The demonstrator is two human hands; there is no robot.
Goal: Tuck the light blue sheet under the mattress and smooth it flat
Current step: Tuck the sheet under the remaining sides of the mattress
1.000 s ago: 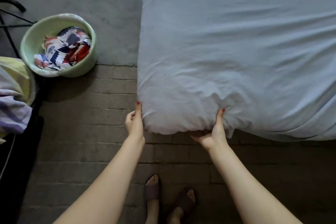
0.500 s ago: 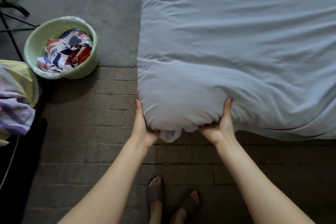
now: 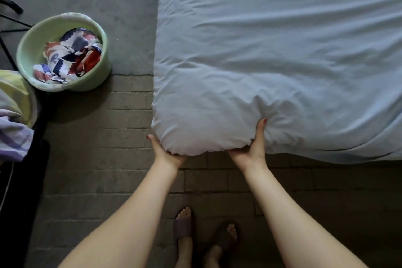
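The wide mattress (image 3: 282, 39) filled the upper right of my head view, lying low over the grey brick floor (image 3: 97, 159), and the light blue cotton sheet (image 3: 272, 54) covered all of it that I could see. The sheet was creased across the top, with folds running toward the near left corner of the mattress, where the cloth bunched into a rounded bulge.

To the left, on the floor and well apart from the bed, stood a pale green round plastic basin (image 3: 30, 50) holding a crumpled patterned cloth (image 3: 71, 56) in red, white and navy.

Both hands were at that near left corner. The left hand (image 3: 167, 152) cupped the bulge from below and from the left side, its fingers hidden under the cloth. The right hand (image 3: 252, 148) was clenched on the gathered sheet at the right of the bulge, thumb up along the fold.

The relation that mattered: the loose fabric lay directly ahead of and above both palms, the gap beneath the mattress just beyond them, and the near edge ran off to the right. I judged the tuck at this corner to be under way, the push going forward and under, with the right hand the nearer one to sweep along the untucked near edge.
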